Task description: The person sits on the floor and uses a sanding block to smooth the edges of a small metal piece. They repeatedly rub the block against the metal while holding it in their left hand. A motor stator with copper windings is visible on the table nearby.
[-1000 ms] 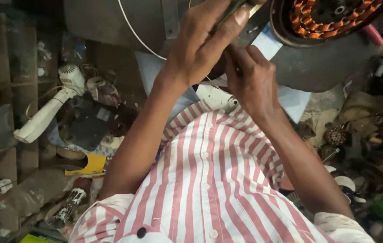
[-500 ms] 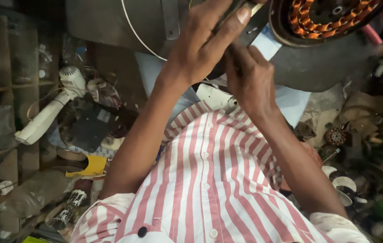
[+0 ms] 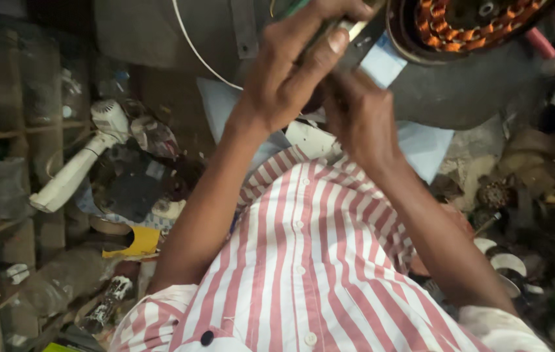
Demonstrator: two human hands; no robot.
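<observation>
Little is altered here: the left hand is seen shifted slightly toward the top edge, its fingers closed tighter over the slim tool. The copper-wound stator is carried a touch further out of view at the top.

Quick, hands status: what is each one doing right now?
Left hand: closed around a slim tool beside the copper-wound stator.
Right hand: fingers curled below the left; anything held cannot be told.
</observation>
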